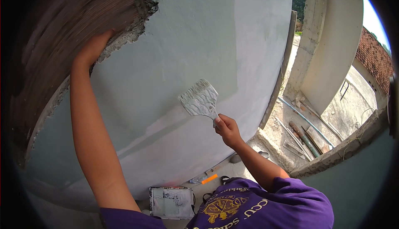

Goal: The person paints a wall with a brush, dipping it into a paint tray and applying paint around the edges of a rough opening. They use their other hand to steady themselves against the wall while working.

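My right hand point(227, 130) is closed round the handle of a wide paintbrush point(200, 100). White paint coats the brush, and its bristles point up and left, overlapping the painted wall point(191, 33) in this view. Up at the left, my left hand point(93, 48) lies against the rough broken edge point(124, 37) of the wall opening. One digit there shows stretched out; the other fingers are mostly hidden. Pale grey-green and whiter patches cover the wall between my arms.
Below stands a paint-smeared square container point(171, 202). Close by on the floor lies an orange strip point(209, 179). Past the wall's right edge, pipes point(305, 121) and boards lie on the ground beside a concrete pillar point(309, 37). A brown ridged surface point(75, 17) shows through the opening.
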`<action>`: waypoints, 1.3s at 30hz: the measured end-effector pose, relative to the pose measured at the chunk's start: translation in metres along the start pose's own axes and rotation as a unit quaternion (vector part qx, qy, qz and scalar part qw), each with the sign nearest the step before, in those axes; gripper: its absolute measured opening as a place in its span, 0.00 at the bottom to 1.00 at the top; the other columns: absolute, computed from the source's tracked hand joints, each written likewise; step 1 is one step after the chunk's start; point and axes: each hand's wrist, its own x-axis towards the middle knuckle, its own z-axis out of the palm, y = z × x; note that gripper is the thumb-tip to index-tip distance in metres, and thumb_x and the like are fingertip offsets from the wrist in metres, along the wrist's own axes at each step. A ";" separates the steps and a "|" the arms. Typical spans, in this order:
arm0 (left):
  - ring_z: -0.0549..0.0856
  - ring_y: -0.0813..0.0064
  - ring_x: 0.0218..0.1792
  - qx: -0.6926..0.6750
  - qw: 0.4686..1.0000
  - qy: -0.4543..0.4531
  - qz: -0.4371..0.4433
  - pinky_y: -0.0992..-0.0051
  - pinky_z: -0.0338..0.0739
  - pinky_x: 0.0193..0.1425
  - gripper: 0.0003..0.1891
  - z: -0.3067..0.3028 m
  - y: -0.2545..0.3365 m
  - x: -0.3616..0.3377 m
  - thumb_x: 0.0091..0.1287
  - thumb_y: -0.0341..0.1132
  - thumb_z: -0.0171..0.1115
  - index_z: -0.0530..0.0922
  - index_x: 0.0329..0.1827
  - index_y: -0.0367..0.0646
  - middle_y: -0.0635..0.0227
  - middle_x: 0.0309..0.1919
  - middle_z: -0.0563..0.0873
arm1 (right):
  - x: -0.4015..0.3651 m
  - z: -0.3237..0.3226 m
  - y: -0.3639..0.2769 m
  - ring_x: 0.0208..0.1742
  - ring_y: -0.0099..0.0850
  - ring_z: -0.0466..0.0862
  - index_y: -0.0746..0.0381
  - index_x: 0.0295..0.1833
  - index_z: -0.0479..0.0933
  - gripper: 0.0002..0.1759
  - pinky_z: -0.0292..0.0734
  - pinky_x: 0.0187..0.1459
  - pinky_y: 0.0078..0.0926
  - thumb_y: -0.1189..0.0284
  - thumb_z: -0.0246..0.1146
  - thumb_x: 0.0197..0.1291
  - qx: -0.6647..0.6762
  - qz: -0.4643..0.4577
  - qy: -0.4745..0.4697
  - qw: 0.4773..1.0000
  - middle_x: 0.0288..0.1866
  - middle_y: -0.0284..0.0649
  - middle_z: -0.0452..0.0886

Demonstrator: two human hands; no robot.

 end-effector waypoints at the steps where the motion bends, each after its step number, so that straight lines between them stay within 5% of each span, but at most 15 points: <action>1: 0.78 0.64 0.59 0.003 1.000 0.000 0.007 0.73 0.65 0.66 0.35 0.000 0.000 -0.001 0.68 0.59 0.48 0.76 0.62 0.35 0.52 0.59 0.80 | 0.011 0.007 -0.010 0.21 0.16 0.60 0.62 0.28 0.69 0.21 0.56 0.24 0.19 0.61 0.52 0.73 0.003 -0.016 -0.004 1.000 0.19 0.25 0.62; 5: 0.78 0.64 0.58 0.012 1.000 -0.003 0.018 0.73 0.65 0.65 0.35 -0.002 0.000 -0.002 0.68 0.59 0.48 0.76 0.62 0.34 0.52 0.58 0.81 | 0.037 0.019 -0.021 0.21 0.16 0.60 0.61 0.28 0.69 0.20 0.56 0.24 0.20 0.61 0.52 0.73 -0.024 -0.005 0.022 0.999 0.18 0.25 0.62; 13: 0.78 0.58 0.60 0.016 0.999 -0.012 0.026 0.68 0.66 0.66 0.36 -0.002 -0.007 0.007 0.68 0.60 0.46 0.75 0.64 0.37 0.50 0.61 0.79 | -0.026 -0.007 0.085 0.21 0.17 0.61 0.63 0.28 0.70 0.20 0.58 0.24 0.20 0.62 0.52 0.72 -0.076 0.060 0.060 0.993 0.17 0.26 0.63; 26: 0.77 0.56 0.62 0.047 0.998 0.004 0.049 0.67 0.65 0.67 0.36 -0.003 -0.010 0.010 0.68 0.61 0.45 0.75 0.64 0.37 0.49 0.62 0.78 | 0.021 0.021 0.005 0.21 0.16 0.59 0.62 0.28 0.69 0.21 0.55 0.23 0.20 0.61 0.51 0.74 -0.009 -0.016 0.035 0.999 0.18 0.25 0.61; 35: 0.76 0.55 0.62 0.018 1.000 -0.001 0.022 0.65 0.64 0.67 0.37 -0.001 -0.007 0.007 0.66 0.61 0.47 0.75 0.64 0.38 0.49 0.63 0.77 | -0.047 -0.003 0.088 0.21 0.17 0.61 0.62 0.28 0.68 0.21 0.56 0.23 0.18 0.61 0.52 0.73 -0.034 0.108 0.047 0.992 0.20 0.26 0.62; 39: 0.78 0.64 0.58 0.017 1.000 0.025 0.007 0.73 0.65 0.65 0.34 0.001 -0.003 0.002 0.67 0.59 0.49 0.77 0.62 0.36 0.53 0.58 0.81 | -0.054 -0.003 0.079 0.21 0.17 0.61 0.61 0.28 0.67 0.21 0.56 0.23 0.18 0.60 0.52 0.74 0.000 0.100 0.029 0.995 0.22 0.27 0.63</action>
